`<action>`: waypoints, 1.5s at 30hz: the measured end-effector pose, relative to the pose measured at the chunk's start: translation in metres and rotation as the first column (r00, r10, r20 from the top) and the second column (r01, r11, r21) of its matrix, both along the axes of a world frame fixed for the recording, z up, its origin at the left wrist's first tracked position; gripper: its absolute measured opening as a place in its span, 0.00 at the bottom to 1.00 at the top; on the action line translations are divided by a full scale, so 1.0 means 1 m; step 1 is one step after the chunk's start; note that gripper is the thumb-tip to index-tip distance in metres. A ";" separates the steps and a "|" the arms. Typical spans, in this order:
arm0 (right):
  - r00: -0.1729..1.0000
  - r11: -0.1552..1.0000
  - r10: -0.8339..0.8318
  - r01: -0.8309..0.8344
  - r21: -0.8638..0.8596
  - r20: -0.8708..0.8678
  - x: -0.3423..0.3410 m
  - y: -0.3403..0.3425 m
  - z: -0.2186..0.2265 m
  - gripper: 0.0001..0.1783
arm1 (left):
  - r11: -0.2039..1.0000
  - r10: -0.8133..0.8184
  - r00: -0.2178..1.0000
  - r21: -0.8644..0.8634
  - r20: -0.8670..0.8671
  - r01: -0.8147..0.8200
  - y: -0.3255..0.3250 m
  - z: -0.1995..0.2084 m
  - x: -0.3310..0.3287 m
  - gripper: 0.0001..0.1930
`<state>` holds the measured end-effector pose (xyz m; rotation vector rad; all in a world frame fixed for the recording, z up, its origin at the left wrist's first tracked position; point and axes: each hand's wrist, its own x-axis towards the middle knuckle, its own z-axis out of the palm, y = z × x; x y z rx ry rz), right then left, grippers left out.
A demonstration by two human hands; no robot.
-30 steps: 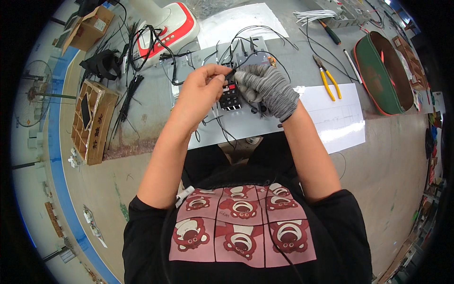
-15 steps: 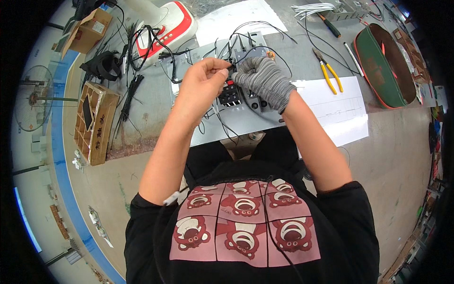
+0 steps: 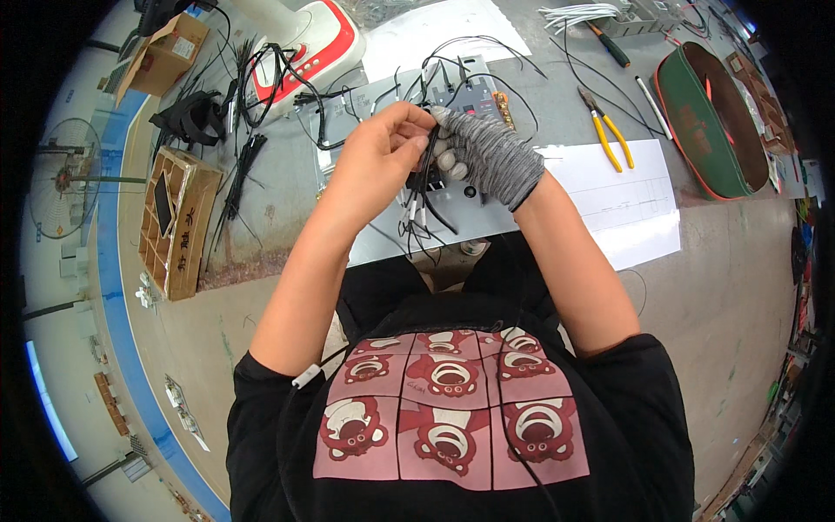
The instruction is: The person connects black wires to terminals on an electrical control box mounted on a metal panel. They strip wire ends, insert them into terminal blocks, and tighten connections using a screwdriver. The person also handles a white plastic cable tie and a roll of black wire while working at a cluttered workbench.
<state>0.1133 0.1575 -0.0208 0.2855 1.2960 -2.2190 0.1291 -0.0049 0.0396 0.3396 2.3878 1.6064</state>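
Note:
A bundle of thin black wires (image 3: 424,197) hangs between my hands, some ends carrying white sleeves, and fans out over a grey metal plate (image 3: 372,247). My bare left hand (image 3: 387,157) pinches the bundle near its top with thumb and forefinger. On the other side, my right hand (image 3: 491,157), in a grey knit glove with bare-looking pale fingertips, is curled round the same wires. Beneath them sit dark electrical components, largely covered by the hands and wires. A grey device (image 3: 465,96) with wires looping from it is fixed farther back on the plate.
Yellow-handled pliers (image 3: 609,135) and a white marker (image 3: 652,106) lie to the right, by a printed sheet (image 3: 622,204) and a green bag (image 3: 696,122). At left stand a wooden compartment box (image 3: 187,235), black cable ties (image 3: 239,178) and a red-and-white machine base (image 3: 322,56).
The black wires are now gathered into one hanging bundle, covering the components that showed before. My gloved right hand has turned, with its fingers curled toward the wires.

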 end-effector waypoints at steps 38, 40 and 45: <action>0.952 0.998 0.053 -0.038 0.055 -0.300 0.013 0.008 0.002 0.11 | 0.873 -0.070 0.951 -0.480 -0.300 -0.087 0.011 0.004 0.026 0.12; 0.973 1.000 -0.009 0.015 0.024 -0.232 0.019 0.007 0.004 0.12 | 0.893 -0.078 0.935 -0.442 -0.347 -0.089 0.010 -0.004 0.024 0.12; 0.934 0.884 0.079 0.095 0.457 -0.347 0.017 0.008 0.016 0.09 | 0.972 0.062 0.989 -0.216 -0.132 -0.089 0.011 -0.005 0.023 0.09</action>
